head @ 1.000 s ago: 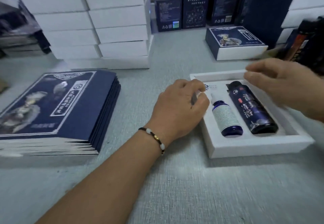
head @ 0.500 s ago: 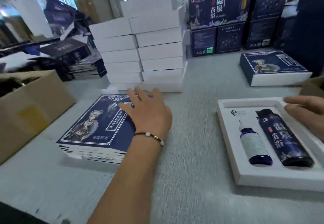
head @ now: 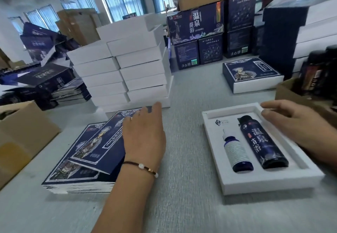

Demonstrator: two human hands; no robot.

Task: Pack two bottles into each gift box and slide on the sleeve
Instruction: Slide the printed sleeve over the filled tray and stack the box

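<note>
On the grey table, at about four o'clock from the frame's centre, lies the open white gift box (head: 262, 181), its long axis running from roughly five o'clock near the viewer to eleven o'clock away. Two bottles lie side by side in its recesses, parallel to that axis, caps at the far end. The large dark bottle (head: 262, 141) sits on the right and carries the white characters 温泉苗浴 reading down its length, with a small red mark beside them. The small blue bottle (head: 237, 152) on the left has a pale label whose print is too fine to read and a white nozzle pointing toward eleven o'clock. A small dark logo is printed on the tray just beyond it.

The right hand (head: 295, 123) rests on the box's right rim at three o'clock, fingers straight and lightly spread, holding nothing; its fingertips lie just beside the large bottle's cap.

At nine o'clock stands a stack of flat sleeves (head: 76, 163), navy with a white ornate border and a figure in a headdress; the writing on them is blurred. The top sleeve (head: 102, 141) is lifted and skewed off the pile, its long axis tilted toward one o'clock. The left hand (head: 144, 132), with a beaded bracelet (head: 144, 168) at the wrist, lies over its right edge; whether the thumb is underneath I cannot tell.

At twelve o'clock a stack of white boxes (head: 127, 65) rises, and beyond it navy cartons (head: 196, 24) show 温泉苗浴 again. A sleeved box (head: 251, 75) sits at two o'clock.
</note>
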